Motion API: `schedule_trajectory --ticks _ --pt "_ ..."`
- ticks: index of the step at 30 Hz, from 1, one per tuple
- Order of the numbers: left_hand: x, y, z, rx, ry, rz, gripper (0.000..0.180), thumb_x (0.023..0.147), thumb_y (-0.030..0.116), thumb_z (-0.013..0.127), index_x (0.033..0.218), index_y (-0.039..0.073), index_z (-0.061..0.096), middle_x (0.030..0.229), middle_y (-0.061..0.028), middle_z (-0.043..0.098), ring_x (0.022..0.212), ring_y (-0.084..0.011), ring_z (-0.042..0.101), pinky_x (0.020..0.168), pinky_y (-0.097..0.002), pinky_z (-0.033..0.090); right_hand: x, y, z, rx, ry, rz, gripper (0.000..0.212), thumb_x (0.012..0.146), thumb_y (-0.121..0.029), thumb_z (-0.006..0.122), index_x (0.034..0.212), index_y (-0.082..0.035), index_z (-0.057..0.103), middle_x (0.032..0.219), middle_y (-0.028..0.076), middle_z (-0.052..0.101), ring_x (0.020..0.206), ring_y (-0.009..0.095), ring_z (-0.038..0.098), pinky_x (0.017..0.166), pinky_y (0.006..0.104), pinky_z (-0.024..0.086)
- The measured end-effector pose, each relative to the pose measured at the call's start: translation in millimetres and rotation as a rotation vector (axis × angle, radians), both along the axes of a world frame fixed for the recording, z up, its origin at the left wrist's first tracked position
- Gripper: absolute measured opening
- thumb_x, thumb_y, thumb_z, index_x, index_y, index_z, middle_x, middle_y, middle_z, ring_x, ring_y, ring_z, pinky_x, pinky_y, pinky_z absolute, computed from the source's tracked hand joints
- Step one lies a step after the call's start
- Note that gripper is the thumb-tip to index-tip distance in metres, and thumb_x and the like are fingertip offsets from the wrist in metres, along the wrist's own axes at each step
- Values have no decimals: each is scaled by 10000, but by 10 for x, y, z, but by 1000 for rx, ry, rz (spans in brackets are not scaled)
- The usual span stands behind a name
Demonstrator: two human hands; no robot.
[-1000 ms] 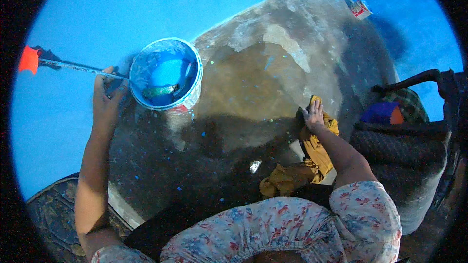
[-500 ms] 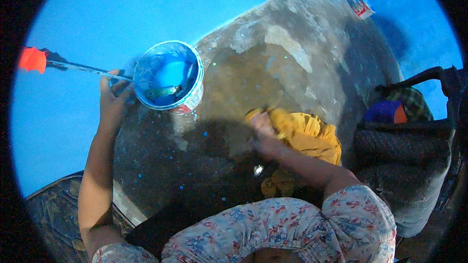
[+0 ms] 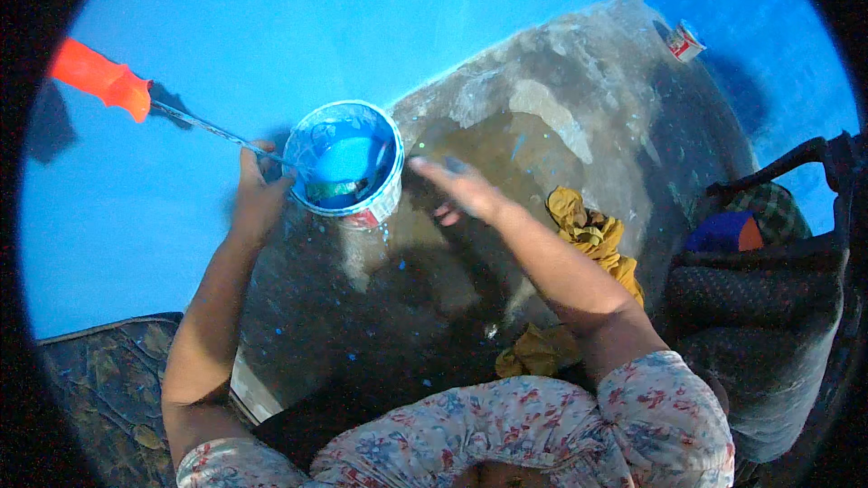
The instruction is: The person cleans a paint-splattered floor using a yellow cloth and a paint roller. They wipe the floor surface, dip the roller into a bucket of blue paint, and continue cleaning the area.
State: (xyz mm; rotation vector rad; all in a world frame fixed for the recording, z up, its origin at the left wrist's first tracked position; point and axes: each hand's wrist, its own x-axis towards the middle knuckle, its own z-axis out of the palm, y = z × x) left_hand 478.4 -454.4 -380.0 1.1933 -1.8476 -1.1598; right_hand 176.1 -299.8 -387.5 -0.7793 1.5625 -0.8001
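The two hands are apart, one on either side of the bucket. The left hand (image 3: 259, 194) is at the bucket's left side, fingers up by the rod (image 3: 215, 129) and thumb near the rim; whether it is clamped on either or only resting there, I cannot tell. The right hand (image 3: 459, 188) is just beside the bucket's right side, its fingers stretched out toward it and spread loosely.

The bucket (image 3: 392, 201) stands upright on the floor (image 3: 479, 149), with bright blue paint (image 3: 348, 161) inside and blue smears round its rim. A greenish piece (image 3: 332, 190) lies in it near the front. The rod crosses the rim from the left, and its orange handle (image 3: 101, 79) sticks out well beyond, in front of the blue wall (image 3: 298, 27).

A yellow cloth (image 3: 604, 239) lies crumpled near the right forearm, and a bunched brownish fold (image 3: 533, 351) lies nearer the body. The floor is grey-brown, patchy and flecked with blue. Farther right is a dark chair (image 3: 750, 298), a blue-and-orange item (image 3: 726, 232) upon it. A small cup (image 3: 684, 42) lies tilted at upper right, and a dark quilted mat (image 3: 117, 384) spreads at lower left.
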Motion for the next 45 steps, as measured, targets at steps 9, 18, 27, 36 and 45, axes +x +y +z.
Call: schedule_trajectory --ticks 9,18,27,36,45 --pt "-234 117 59 -40 -58 -7 603 800 79 727 1257 85 334 1158 -163 490 897 -244 575 773 -373 481 504 -584 -50 10 -321 -246 332 926 -100 533 1066 201 535 870 282 662 666 351 703 529 407 628" --pt "-909 451 396 -290 -105 -152 485 890 206 663 1231 51 355 1119 -186 505 1072 -289 525 932 -425 420 -37 -78 325 -36 -274 -360 352 913 -84 521 1064 233 525 906 298 665 686 396 705 497 413 617" --pt "-2483 464 515 -16 -105 -284 421 991 311 494 1256 21 344 1077 -243 582 1021 -343 602 915 -438 443 -1352 265 162 -100 -45 -462 343 916 -44 467 1087 253 459 949 321 633 664 395 691 563 398 638" --pt "-3463 480 797 -38 -95 -287 478 996 353 427 1257 -47 440 1242 -350 526 1150 -484 540 996 -515 415 -1848 328 -201 -135 -203 -749 327 928 -83 463 1123 179 482 970 263 629 700 377 687 586 403 636" --pt "-3863 599 749 -110 15 -136 424 948 250 547 1191 -73 415 1157 -342 565 1107 -474 566 953 -499 455 -1675 279 -155 -209 -427 -704 487 915 -283 555 1241 64 452 1065 270 601 790 358 672 659 422 601"
